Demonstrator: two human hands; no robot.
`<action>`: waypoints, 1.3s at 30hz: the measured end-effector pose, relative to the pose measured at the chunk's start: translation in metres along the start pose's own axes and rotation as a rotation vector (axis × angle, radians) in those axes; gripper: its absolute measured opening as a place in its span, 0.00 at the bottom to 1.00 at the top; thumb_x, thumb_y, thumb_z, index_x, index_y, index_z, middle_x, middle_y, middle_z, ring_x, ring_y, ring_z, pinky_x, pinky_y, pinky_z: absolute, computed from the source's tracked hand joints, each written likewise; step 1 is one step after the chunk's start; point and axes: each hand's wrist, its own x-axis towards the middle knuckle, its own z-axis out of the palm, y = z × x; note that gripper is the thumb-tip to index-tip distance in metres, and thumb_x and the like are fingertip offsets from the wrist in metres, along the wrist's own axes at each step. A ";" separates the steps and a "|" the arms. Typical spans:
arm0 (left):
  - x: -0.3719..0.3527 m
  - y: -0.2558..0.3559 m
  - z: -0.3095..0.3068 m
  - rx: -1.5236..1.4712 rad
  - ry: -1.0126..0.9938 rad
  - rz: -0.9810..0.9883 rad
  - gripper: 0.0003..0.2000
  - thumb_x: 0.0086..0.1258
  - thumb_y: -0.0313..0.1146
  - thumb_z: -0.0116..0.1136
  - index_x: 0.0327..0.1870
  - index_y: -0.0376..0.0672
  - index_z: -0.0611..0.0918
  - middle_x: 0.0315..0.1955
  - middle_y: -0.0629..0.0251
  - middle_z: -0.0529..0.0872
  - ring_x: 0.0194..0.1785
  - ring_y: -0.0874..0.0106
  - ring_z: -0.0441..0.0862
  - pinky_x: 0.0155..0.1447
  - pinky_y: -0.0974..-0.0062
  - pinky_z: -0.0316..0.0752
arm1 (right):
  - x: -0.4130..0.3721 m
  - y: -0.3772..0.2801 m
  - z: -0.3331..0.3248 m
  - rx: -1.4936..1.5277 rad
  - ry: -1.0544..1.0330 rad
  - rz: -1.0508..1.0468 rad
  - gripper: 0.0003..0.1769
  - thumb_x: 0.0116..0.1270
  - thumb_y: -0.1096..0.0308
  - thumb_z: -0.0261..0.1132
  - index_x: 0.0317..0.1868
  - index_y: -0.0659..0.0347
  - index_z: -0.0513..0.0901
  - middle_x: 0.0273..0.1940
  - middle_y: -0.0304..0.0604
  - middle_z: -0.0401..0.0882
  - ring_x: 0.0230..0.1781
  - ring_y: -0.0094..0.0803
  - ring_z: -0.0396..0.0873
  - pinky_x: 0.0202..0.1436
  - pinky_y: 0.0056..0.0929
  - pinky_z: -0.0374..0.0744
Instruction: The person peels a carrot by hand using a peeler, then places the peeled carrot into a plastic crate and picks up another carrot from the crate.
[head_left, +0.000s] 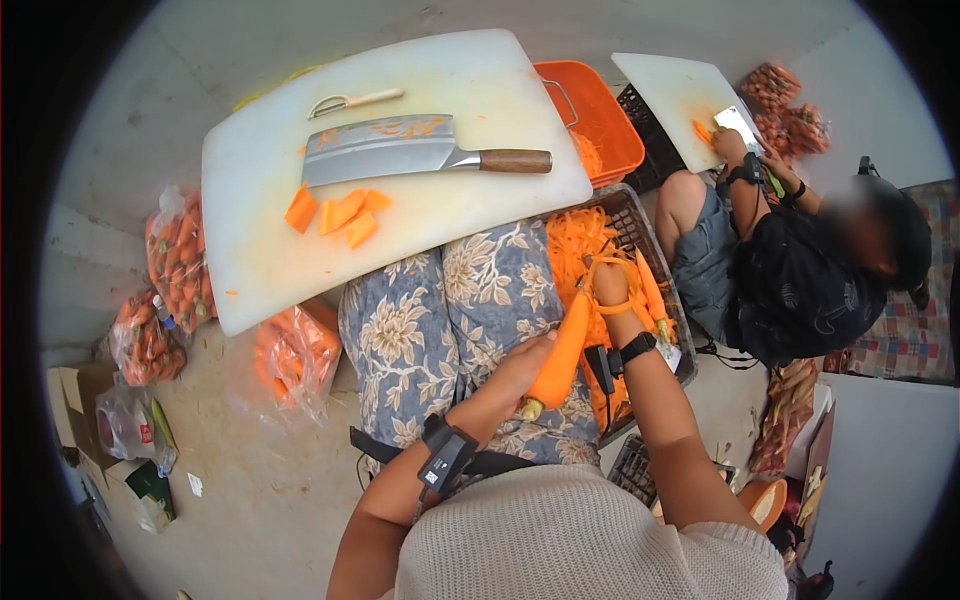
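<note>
Here left fingers (530, 352) clamp the carrot (562, 345), right fingers (608, 287) curled shut atop it, above a crate (630, 207)

Two cutting boards (260, 260). Two cleavers (385, 150), one on the near board and one in the co-worker's hand. One peeler (355, 100). About four carrot chunks (340, 212). One whole carrot (560, 350). One orange basket (605, 120). Three bags of carrots (178, 265) at left; the far-right bags are too bunched to count. Two people.

Board (270, 275) near edge bare; cleaver (385, 148), carrot chunks (340, 212) block mid; crate (632, 208) crowds rt.
</note>
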 end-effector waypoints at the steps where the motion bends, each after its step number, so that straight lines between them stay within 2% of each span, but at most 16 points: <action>1: 0.000 0.000 0.000 0.000 0.000 -0.002 0.19 0.73 0.45 0.41 0.50 0.35 0.71 0.31 0.56 0.80 0.30 0.68 0.81 0.34 0.73 0.78 | 0.008 0.016 0.002 0.000 0.001 0.002 0.10 0.57 0.69 0.61 0.23 0.67 0.76 0.19 0.48 0.75 0.15 0.39 0.72 0.18 0.32 0.71; 4: -0.001 0.001 0.000 -0.017 -0.030 -0.007 0.20 0.73 0.46 0.39 0.50 0.36 0.71 0.31 0.56 0.80 0.28 0.68 0.81 0.32 0.73 0.78 | 0.029 0.048 0.002 -0.189 -0.053 -0.239 0.11 0.59 0.68 0.58 0.24 0.67 0.76 0.20 0.49 0.75 0.18 0.38 0.73 0.19 0.31 0.70; 7: -0.006 0.004 -0.002 0.046 -0.025 -0.003 0.20 0.73 0.46 0.39 0.51 0.37 0.70 0.31 0.56 0.80 0.28 0.68 0.81 0.30 0.72 0.78 | 0.036 0.064 -0.001 0.084 0.102 -0.142 0.10 0.58 0.67 0.58 0.25 0.67 0.76 0.21 0.45 0.75 0.21 0.34 0.75 0.19 0.30 0.70; 9: -0.012 0.011 -0.003 0.071 -0.063 -0.036 0.21 0.72 0.47 0.40 0.52 0.37 0.70 0.33 0.55 0.81 0.29 0.68 0.81 0.30 0.72 0.79 | 0.032 0.093 0.001 0.158 0.139 0.170 0.09 0.57 0.67 0.59 0.26 0.66 0.76 0.20 0.41 0.73 0.23 0.30 0.75 0.19 0.27 0.69; 11: -0.010 0.011 -0.010 -0.022 -0.093 -0.069 0.21 0.72 0.48 0.40 0.52 0.37 0.70 0.33 0.55 0.81 0.30 0.68 0.82 0.31 0.72 0.79 | -0.016 0.058 -0.005 0.506 0.146 0.484 0.08 0.55 0.68 0.61 0.24 0.62 0.74 0.20 0.38 0.72 0.19 0.26 0.72 0.17 0.23 0.67; 13: -0.008 0.010 -0.014 -0.104 -0.126 -0.107 0.22 0.72 0.48 0.40 0.53 0.37 0.70 0.34 0.55 0.81 0.31 0.68 0.82 0.32 0.72 0.79 | -0.031 0.087 -0.015 0.578 -0.099 0.590 0.09 0.59 0.62 0.60 0.32 0.58 0.74 0.25 0.39 0.74 0.17 0.23 0.70 0.16 0.21 0.69; 17: -0.002 0.006 -0.019 -0.349 -0.157 -0.145 0.23 0.71 0.48 0.42 0.53 0.35 0.70 0.38 0.51 0.80 0.36 0.65 0.81 0.37 0.68 0.79 | -0.065 0.055 -0.017 0.505 0.151 0.624 0.11 0.56 0.62 0.63 0.31 0.58 0.72 0.20 0.36 0.67 0.11 0.23 0.66 0.12 0.18 0.64; 21: 0.001 0.003 -0.022 -0.404 -0.172 -0.085 0.22 0.71 0.45 0.43 0.54 0.34 0.69 0.41 0.49 0.79 0.40 0.63 0.80 0.42 0.66 0.79 | -0.073 0.038 -0.026 0.668 0.156 0.591 0.12 0.55 0.64 0.63 0.33 0.59 0.70 0.22 0.37 0.68 0.11 0.24 0.66 0.10 0.19 0.60; 26: -0.005 0.000 -0.007 -0.353 -0.145 0.000 0.20 0.71 0.43 0.43 0.56 0.36 0.69 0.44 0.55 0.78 0.44 0.63 0.79 0.48 0.67 0.76 | -0.104 -0.021 -0.019 0.684 0.029 -0.037 0.14 0.55 0.70 0.63 0.39 0.61 0.69 0.28 0.36 0.68 0.25 0.23 0.71 0.26 0.19 0.69; 27: -0.007 -0.001 -0.003 -0.328 -0.118 0.027 0.20 0.71 0.42 0.43 0.56 0.38 0.69 0.45 0.57 0.78 0.46 0.64 0.79 0.50 0.68 0.75 | -0.119 -0.042 -0.017 0.643 0.034 -0.052 0.20 0.55 0.71 0.64 0.46 0.64 0.68 0.31 0.37 0.68 0.33 0.23 0.71 0.37 0.21 0.71; 28: -0.005 -0.004 -0.003 -0.326 -0.118 0.030 0.20 0.71 0.42 0.43 0.56 0.38 0.69 0.45 0.57 0.78 0.46 0.64 0.79 0.50 0.68 0.75 | -0.131 -0.057 -0.012 0.646 0.034 -0.054 0.20 0.55 0.71 0.64 0.46 0.64 0.68 0.31 0.37 0.68 0.33 0.23 0.71 0.37 0.21 0.71; 30: -0.002 -0.008 -0.001 -0.257 -0.026 0.067 0.19 0.72 0.44 0.41 0.57 0.41 0.70 0.48 0.62 0.78 0.50 0.68 0.77 0.54 0.70 0.72 | -0.150 -0.076 -0.002 0.610 -0.024 -0.239 0.20 0.54 0.70 0.64 0.44 0.66 0.67 0.45 0.44 0.65 0.47 0.31 0.69 0.52 0.29 0.68; 31: -0.003 -0.008 0.002 -0.253 -0.027 0.068 0.19 0.72 0.44 0.41 0.57 0.41 0.70 0.48 0.62 0.78 0.50 0.68 0.77 0.54 0.70 0.72 | -0.154 -0.077 0.002 0.613 -0.022 -0.242 0.20 0.54 0.70 0.64 0.44 0.66 0.67 0.45 0.44 0.65 0.47 0.31 0.69 0.52 0.29 0.68; 33: -0.006 -0.007 0.007 -0.226 0.054 0.074 0.20 0.73 0.45 0.38 0.56 0.39 0.70 0.48 0.61 0.78 0.48 0.71 0.78 0.49 0.74 0.74 | -0.159 -0.076 0.007 0.026 0.104 -0.517 0.24 0.53 0.68 0.66 0.45 0.70 0.65 0.49 0.54 0.63 0.52 0.44 0.66 0.58 0.35 0.65; 37: -0.001 -0.010 0.002 -0.149 0.056 0.087 0.21 0.73 0.48 0.35 0.57 0.43 0.70 0.49 0.63 0.77 0.51 0.69 0.76 0.55 0.71 0.71 | -0.153 -0.066 0.016 0.056 0.064 -0.462 0.27 0.51 0.67 0.67 0.47 0.73 0.65 0.50 0.60 0.63 0.55 0.51 0.64 0.58 0.38 0.64; 39: 0.000 -0.007 0.003 -0.163 0.084 0.067 0.21 0.73 0.48 0.35 0.56 0.43 0.71 0.47 0.63 0.78 0.47 0.71 0.79 0.49 0.74 0.75 | -0.150 -0.065 0.015 -0.047 0.102 -0.545 0.28 0.51 0.67 0.67 0.48 0.73 0.65 0.50 0.60 0.64 0.55 0.50 0.64 0.57 0.36 0.65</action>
